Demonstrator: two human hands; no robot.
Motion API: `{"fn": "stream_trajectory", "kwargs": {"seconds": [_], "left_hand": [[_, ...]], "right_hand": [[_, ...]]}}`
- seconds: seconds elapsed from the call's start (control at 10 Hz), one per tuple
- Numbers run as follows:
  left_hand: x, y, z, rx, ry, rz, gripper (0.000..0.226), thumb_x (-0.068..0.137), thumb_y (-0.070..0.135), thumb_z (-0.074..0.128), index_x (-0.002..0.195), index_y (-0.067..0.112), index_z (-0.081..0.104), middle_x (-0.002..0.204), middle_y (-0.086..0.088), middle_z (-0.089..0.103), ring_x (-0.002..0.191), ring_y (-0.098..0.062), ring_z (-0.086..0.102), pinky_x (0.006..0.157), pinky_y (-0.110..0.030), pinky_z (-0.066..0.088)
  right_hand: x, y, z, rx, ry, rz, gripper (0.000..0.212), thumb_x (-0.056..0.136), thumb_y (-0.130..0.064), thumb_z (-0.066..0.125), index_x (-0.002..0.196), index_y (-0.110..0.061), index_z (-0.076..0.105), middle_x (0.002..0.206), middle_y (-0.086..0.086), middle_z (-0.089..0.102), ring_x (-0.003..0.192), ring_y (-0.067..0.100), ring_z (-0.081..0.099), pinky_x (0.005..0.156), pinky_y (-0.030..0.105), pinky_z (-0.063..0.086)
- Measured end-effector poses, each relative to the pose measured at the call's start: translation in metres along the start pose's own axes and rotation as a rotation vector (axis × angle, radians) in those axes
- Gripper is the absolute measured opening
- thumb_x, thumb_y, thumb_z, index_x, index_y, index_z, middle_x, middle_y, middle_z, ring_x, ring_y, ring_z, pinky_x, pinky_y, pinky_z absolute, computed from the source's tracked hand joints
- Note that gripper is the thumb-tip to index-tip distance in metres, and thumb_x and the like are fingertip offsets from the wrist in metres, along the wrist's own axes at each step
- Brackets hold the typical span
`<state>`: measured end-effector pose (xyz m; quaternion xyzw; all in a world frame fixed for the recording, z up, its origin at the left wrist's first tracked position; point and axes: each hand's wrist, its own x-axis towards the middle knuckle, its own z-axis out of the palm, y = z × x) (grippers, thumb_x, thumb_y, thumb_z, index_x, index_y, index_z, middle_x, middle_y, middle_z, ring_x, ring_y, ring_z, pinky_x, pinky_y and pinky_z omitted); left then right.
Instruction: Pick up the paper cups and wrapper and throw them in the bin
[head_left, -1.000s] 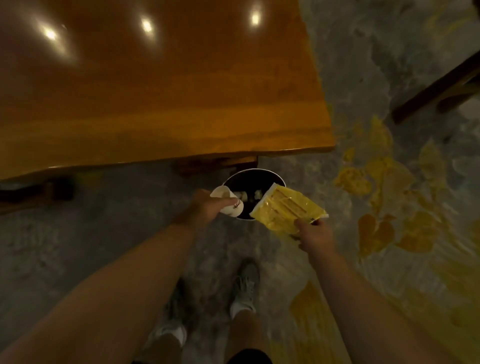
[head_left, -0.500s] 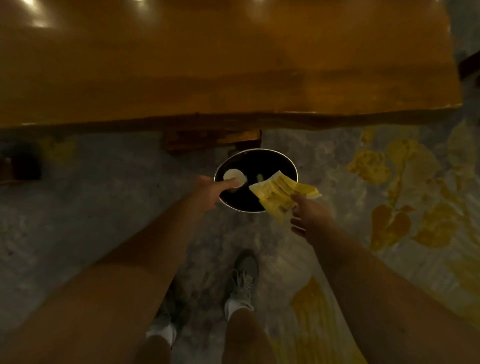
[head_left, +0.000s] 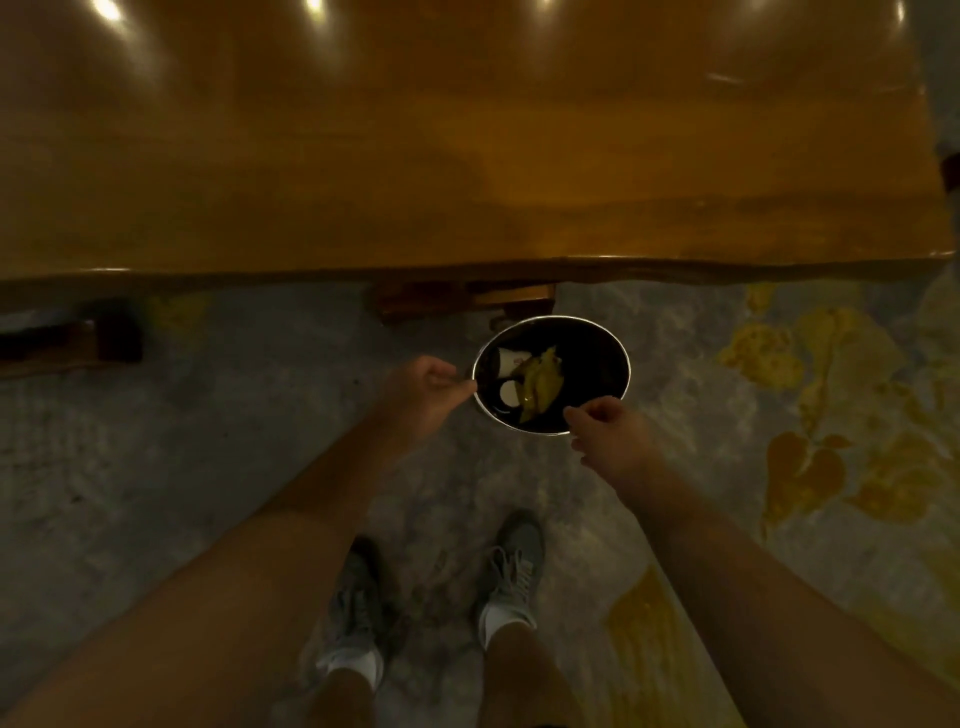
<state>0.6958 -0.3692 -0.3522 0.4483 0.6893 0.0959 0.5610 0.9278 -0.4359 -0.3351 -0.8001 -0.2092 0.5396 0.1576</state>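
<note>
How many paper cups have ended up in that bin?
2 that I can see, both on the left side of the bin: one paper cup farther back, another nearer, beside the yellow wrapper. Others may lie hidden beneath.

Cups (head_left: 508, 375) and wrapper (head_left: 540, 383) in bin (head_left: 621, 364), before table (head_left: 467, 156)

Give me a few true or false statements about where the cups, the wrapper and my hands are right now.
1. The yellow wrapper lies inside the bin. True.
2. The right hand holds the wrapper. False: it is empty.
3. White paper cups are in the bin. True.
4. The left hand grips a cup. False: it holds nothing, beside the bin's rim.
5. The bin stands on the table. False: it stands on the floor, by the table's edge.
</note>
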Motion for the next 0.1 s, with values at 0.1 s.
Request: {"fn": "stream_trajectory", "kwargs": {"seconds": [0.1], "left_hand": [[-0.0316, 0.0022, -0.0316, 0.097, 0.011, 0.109, 0.023, 0.08, 0.029, 0.079, 0.093, 0.021, 0.061, 0.077, 0.014, 0.061, 0.07, -0.003, 0.058, 0.059, -0.013, 0.042]], "right_hand": [[-0.0317, -0.0157, 0.0099, -0.31, 0.075, -0.188, 0.016, 0.09, -0.035, 0.066, 0.088, -0.02, 0.066, 0.075, -0.006, 0.066, 0.067, 0.011, 0.06, 0.052, 0.023, 0.036]]}}
